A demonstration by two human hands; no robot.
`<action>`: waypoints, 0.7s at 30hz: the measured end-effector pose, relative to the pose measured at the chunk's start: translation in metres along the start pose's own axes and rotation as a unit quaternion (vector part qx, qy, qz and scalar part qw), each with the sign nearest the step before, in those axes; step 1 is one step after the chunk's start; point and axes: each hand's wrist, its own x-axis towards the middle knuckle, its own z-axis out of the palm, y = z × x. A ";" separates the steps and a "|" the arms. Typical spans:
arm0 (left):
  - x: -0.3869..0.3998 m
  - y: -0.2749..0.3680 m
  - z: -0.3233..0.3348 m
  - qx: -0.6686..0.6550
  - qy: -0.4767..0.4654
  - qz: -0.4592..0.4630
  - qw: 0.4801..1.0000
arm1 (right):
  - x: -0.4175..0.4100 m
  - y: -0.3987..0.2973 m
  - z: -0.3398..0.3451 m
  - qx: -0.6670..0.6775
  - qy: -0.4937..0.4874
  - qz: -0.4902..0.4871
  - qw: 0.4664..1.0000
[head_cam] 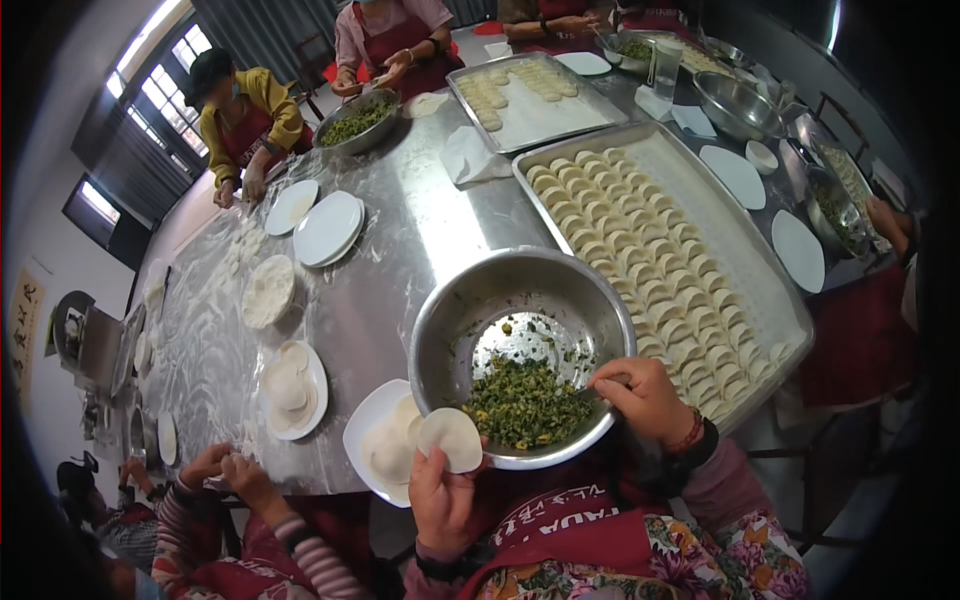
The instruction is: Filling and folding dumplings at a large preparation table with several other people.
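Observation:
My left hand holds a round dumpling wrapper upright by its lower edge, at the near left rim of a wide steel bowl. Chopped green filling with yellow bits lies heaped in the bowl's near side. My right hand grips the handle of a utensil, likely a spoon, whose far end is hidden in the filling. Left of the bowl, a white plate carries more flat wrappers. To the right, a metal tray bears rows of folded dumplings.
On my left, a striped-sleeved person's hands work near a plate of wrappers. A bowl of flour and stacked plates stand on the floured steel table. Across it are more people, a second filling bowl and another dumpling tray.

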 end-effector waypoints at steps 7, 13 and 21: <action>0.004 0.007 0.005 0.028 -0.046 0.003 0.999 | 0.009 0.004 -0.009 0.197 0.017 0.121 0.973; 0.004 0.008 0.016 0.020 -0.015 0.000 1.000 | 0.012 0.002 -0.012 0.264 0.040 0.164 0.950; 0.019 -0.007 0.052 0.017 -0.091 -0.083 0.992 | 0.001 -0.031 -0.004 0.278 0.110 0.066 0.952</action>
